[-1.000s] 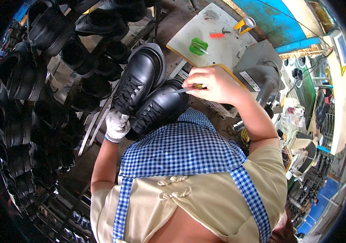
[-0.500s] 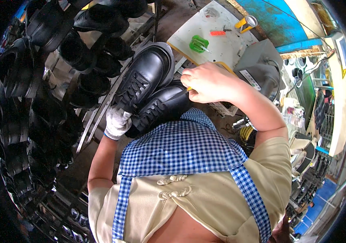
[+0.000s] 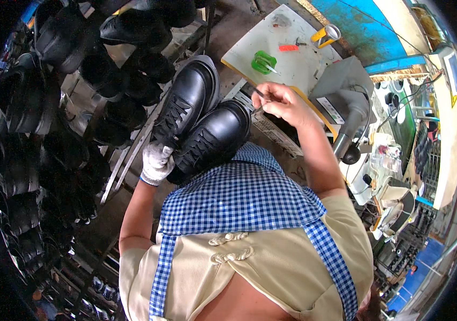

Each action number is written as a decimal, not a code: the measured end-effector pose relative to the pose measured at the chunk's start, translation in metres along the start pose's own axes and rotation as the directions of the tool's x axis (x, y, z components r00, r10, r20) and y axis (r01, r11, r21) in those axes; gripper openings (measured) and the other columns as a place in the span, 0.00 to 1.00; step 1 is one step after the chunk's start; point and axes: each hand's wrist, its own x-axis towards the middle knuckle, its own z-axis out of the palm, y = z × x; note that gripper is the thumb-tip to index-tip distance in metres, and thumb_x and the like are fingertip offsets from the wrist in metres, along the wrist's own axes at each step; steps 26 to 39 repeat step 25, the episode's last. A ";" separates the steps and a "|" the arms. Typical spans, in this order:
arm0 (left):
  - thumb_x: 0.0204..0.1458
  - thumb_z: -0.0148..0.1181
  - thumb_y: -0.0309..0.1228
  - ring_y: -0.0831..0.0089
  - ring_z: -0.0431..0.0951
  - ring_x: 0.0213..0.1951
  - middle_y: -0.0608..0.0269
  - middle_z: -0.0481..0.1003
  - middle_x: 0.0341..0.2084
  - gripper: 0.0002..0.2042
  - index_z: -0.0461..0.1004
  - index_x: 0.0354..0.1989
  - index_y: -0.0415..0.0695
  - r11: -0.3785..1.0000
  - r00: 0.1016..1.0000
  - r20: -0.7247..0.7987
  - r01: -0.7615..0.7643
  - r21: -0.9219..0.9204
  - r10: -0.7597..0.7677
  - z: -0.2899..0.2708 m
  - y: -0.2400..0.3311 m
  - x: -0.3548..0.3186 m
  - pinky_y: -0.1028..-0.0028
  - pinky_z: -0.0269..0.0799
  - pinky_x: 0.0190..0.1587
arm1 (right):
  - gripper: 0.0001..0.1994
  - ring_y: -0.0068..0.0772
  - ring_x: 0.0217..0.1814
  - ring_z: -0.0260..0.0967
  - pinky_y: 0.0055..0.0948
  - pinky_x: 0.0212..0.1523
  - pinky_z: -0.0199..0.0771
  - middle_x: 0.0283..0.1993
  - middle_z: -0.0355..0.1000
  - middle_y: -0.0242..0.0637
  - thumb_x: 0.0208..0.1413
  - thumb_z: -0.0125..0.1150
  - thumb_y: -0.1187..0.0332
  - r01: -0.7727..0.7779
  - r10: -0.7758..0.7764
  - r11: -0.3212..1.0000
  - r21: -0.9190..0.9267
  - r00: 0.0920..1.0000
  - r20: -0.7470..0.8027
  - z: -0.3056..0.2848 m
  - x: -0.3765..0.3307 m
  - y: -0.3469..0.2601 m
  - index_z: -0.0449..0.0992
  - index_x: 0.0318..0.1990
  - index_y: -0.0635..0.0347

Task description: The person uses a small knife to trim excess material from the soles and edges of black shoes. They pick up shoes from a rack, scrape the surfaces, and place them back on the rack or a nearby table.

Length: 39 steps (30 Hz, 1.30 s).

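A pair of black lace-up leather shoes is held side by side, toes pointing away from me: the left shoe (image 3: 193, 88) and the right shoe (image 3: 222, 128). My left hand (image 3: 157, 162), in a white knit glove, is closed round their heel ends. Beyond the right shoe's toe, my bare right hand (image 3: 282, 104) pinches a slim dark tool (image 3: 261, 94), whose exact kind I cannot make out. A thin dark tip reaches down beside the sole edge; whether it touches the shoe is unclear.
A rack of black shoes (image 3: 57, 134) fills the left side. Ahead stands a white table (image 3: 292, 69) carrying a green holder (image 3: 263, 62), a red piece (image 3: 288, 48) and a yellow tape roll (image 3: 326, 35). A grey machine with a pipe (image 3: 351, 125) stands at the right.
My right hand has turned and drawn back to the right, off the right shoe's toe, uncovering it. The right shoe has tilted so more of its top shows. My left hand keeps its grip.
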 end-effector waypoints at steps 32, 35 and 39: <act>0.58 0.47 0.46 0.49 0.73 0.54 0.43 0.72 0.53 0.25 0.71 0.56 0.40 0.414 0.416 -0.118 0.909 0.047 -0.902 0.159 -0.160 0.314 0.61 0.67 0.57 | 0.07 0.20 0.42 0.68 0.23 0.48 0.67 0.36 0.72 0.29 0.53 0.64 0.71 -0.119 0.210 0.973 0.195 0.803 -0.558 -0.003 -0.007 0.129 0.73 0.38 0.59; 0.58 0.47 0.46 0.49 0.73 0.54 0.43 0.72 0.53 0.25 0.71 0.56 0.40 0.414 0.416 -0.118 0.909 0.047 -0.902 0.159 -0.160 0.314 0.61 0.67 0.57 | 0.07 0.20 0.42 0.68 0.23 0.48 0.67 0.36 0.72 0.29 0.53 0.64 0.71 -0.119 0.210 0.973 0.195 0.803 -0.558 -0.003 -0.007 0.129 0.73 0.38 0.59; 0.58 0.47 0.46 0.49 0.73 0.54 0.43 0.72 0.53 0.25 0.71 0.56 0.40 0.414 0.416 -0.118 0.909 0.047 -0.902 0.159 -0.160 0.314 0.61 0.67 0.57 | 0.07 0.20 0.42 0.68 0.23 0.48 0.67 0.36 0.72 0.29 0.53 0.64 0.71 -0.119 0.210 0.973 0.195 0.803 -0.558 -0.003 -0.007 0.129 0.73 0.38 0.59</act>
